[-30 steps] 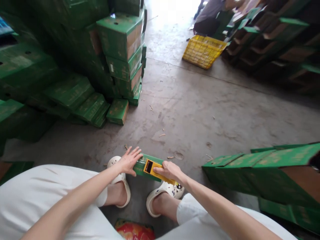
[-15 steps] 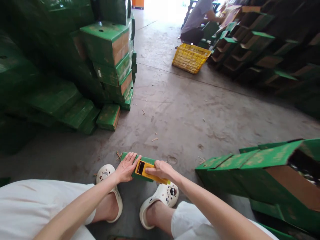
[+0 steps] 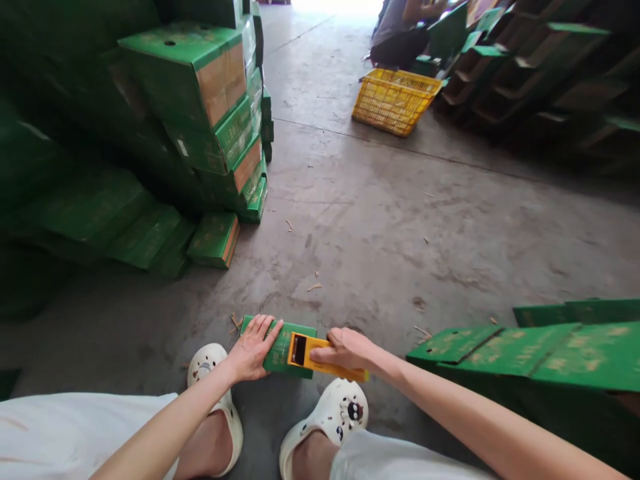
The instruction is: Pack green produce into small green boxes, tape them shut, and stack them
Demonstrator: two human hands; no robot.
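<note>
Between two white clogs lies a small green cardboard box (image 3: 280,347), low near the floor. My left hand (image 3: 253,347) covers its left end, with the fingers across the top toward the far edge and the thumb on the near side. A yellow handheld tool (image 3: 320,353) with a dark window at its left end lies over the right end of the box. Wrapped round this tool's body is my right hand (image 3: 345,348), which partly hides it. Whether the tool touches the box top cannot be made out.
Green cartons (image 3: 220,127) are stacked at the left, with one flat green box (image 3: 214,240) on the floor. A yellow plastic basket (image 3: 395,103) stands farther off beside a crouching person (image 3: 400,40). More green cartons (image 3: 520,353) stand close on my right.
My right hand and the yellow tool have shifted right along the box, uncovering more of its top. My left hand stays on the left end. The camera view has tilted down slightly.
</note>
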